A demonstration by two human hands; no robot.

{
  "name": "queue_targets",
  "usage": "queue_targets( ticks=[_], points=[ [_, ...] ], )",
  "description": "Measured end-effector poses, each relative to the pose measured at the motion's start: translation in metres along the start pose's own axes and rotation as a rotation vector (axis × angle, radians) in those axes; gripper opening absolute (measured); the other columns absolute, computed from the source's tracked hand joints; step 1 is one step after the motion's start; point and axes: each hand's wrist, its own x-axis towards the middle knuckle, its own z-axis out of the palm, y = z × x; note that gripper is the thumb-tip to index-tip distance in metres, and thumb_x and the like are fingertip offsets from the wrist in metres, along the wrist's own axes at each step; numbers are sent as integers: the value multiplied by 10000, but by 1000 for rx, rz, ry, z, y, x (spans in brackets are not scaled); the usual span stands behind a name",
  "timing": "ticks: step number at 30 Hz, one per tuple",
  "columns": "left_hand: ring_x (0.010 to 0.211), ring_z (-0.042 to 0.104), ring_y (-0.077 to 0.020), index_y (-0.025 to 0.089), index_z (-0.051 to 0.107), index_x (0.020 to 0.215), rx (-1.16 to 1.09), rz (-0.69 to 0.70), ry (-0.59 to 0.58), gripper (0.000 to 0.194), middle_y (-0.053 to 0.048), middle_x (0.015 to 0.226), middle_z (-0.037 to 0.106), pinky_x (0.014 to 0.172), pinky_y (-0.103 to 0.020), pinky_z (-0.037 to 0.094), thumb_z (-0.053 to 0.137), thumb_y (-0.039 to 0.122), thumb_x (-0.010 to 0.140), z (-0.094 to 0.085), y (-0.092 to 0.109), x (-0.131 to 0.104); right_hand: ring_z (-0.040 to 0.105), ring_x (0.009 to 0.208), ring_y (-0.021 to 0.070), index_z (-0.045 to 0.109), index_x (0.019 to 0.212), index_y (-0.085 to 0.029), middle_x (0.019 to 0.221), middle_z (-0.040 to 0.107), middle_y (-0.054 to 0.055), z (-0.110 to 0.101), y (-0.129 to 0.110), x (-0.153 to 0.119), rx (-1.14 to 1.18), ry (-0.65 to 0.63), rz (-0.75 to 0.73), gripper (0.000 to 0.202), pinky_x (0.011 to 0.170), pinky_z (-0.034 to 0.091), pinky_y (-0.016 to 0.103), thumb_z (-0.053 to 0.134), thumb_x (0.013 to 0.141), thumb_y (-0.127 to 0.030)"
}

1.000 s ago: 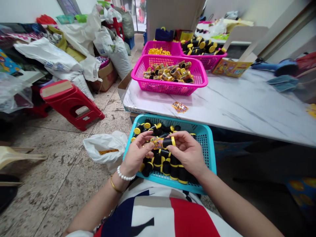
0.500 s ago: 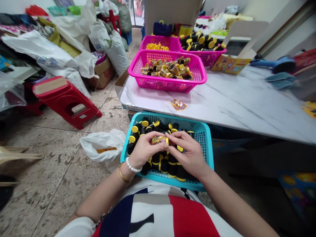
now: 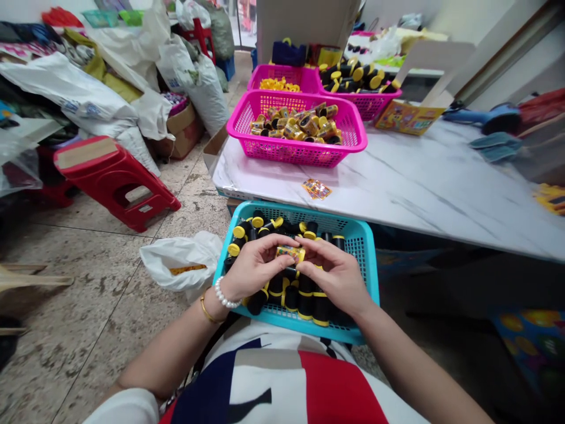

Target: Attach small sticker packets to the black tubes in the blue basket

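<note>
Between my hands is a small cylinder (image 3: 289,253) with a colourful printed sticker around it and a yellow end toward the right. My left hand (image 3: 255,265) grips it from the left, thumb in front and fingers behind. From the right, my right hand (image 3: 338,274) pinches its yellow end with thumb and fingertips. Directly beneath lies a turquoise basket (image 3: 373,265) of black cylinders with yellow caps (image 3: 305,303). On the table edge beyond are a few loose printed stickers (image 3: 316,189).
A pink basket (image 3: 295,156) of stickered cylinders (image 3: 304,125) stands on the marble-patterned table (image 3: 410,182). Behind it are pink baskets with yellow parts (image 3: 280,85) and capped black cylinders (image 3: 353,76). At left are a white sack (image 3: 176,253) and a red stool (image 3: 119,176).
The stickered cylinder has turned slightly between my fingers, and its yellow end shows a little more to the right. Both hands keep their hold; the view has shifted slightly.
</note>
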Motion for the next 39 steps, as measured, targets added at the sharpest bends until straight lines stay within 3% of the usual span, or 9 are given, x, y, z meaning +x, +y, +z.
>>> queue_targets(
  ticks=[3, 7, 11, 14, 18, 22, 26, 33, 39],
  points=[
    [647, 624, -134, 150, 651, 1048, -86, -114, -43, 340, -50, 790, 674, 614, -240, 502, 714, 313, 756, -5, -3, 2, 631, 784, 158, 661, 1163, -285, 922, 671, 25, -6, 4, 0, 53, -100, 74, 380, 744, 559, 320, 699, 786, -251],
    [614, 634, -136, 129, 609, 1078, -154, -179, -73, 413, -58, 748, 683, 585, -241, 515, 707, 373, 760, -7, -7, 0, 632, 692, 135, 730, 944, -258, 887, 650, 15, -8, 8, 1, 203, -122, 174, 175, 651, 576, 292, 719, 770, -251],
    [550, 647, -144, 119, 602, 967, -229, -289, -118, 417, -57, 708, 680, 536, -253, 532, 737, 425, 717, -5, -12, -1, 621, 768, 136, 733, 922, -265, 1044, 583, 36, -6, 9, 0, 151, -118, 82, 181, 675, 580, 294, 740, 747, -220],
    [476, 625, -131, 123, 583, 880, -305, -337, -103, 406, -30, 636, 653, 469, -228, 511, 725, 466, 718, -5, -16, -1, 610, 879, 167, 741, 905, -271, 991, 590, 41, -5, 9, -2, 70, -115, -34, 194, 742, 570, 302, 745, 740, -168],
    [520, 617, -92, 118, 613, 947, -528, -344, -192, 388, -47, 718, 671, 504, -188, 506, 722, 430, 743, -6, -21, -1, 617, 787, 156, 729, 864, -274, 955, 577, 34, -5, 9, -2, 157, -44, -40, 153, 584, 582, 279, 708, 772, -153],
    [408, 526, -47, 102, 615, 805, -556, -376, -215, 327, -5, 601, 613, 400, -140, 427, 719, 407, 753, -5, -26, -3, 603, 901, 183, 730, 901, -269, 1007, 584, 52, -3, 9, -1, 107, -56, -69, 186, 656, 582, 296, 709, 770, -139],
    [373, 492, -31, 111, 604, 810, -622, -380, -215, 355, -9, 638, 630, 356, -131, 393, 719, 440, 741, -3, -28, -3, 585, 811, 144, 717, 818, -268, 871, 558, 13, -1, 10, -2, 127, -27, -157, 190, 643, 563, 268, 721, 744, -93],
    [325, 413, -12, 109, 589, 749, -584, -370, -177, 372, 17, 561, 566, 316, -128, 289, 690, 467, 756, -2, -23, -2, 603, 886, 169, 710, 953, -262, 1020, 554, 49, 2, 2, 3, 76, -106, -67, 181, 678, 575, 279, 684, 798, -172],
    [412, 490, -27, 137, 590, 992, -514, -259, -107, 355, 4, 708, 600, 373, -130, 355, 674, 415, 787, -2, -25, -5, 655, 693, 131, 623, 1100, -272, 1047, 602, 34, -1, 0, 4, 199, -19, 151, 270, 643, 595, 316, 655, 832, -261]
  ],
)
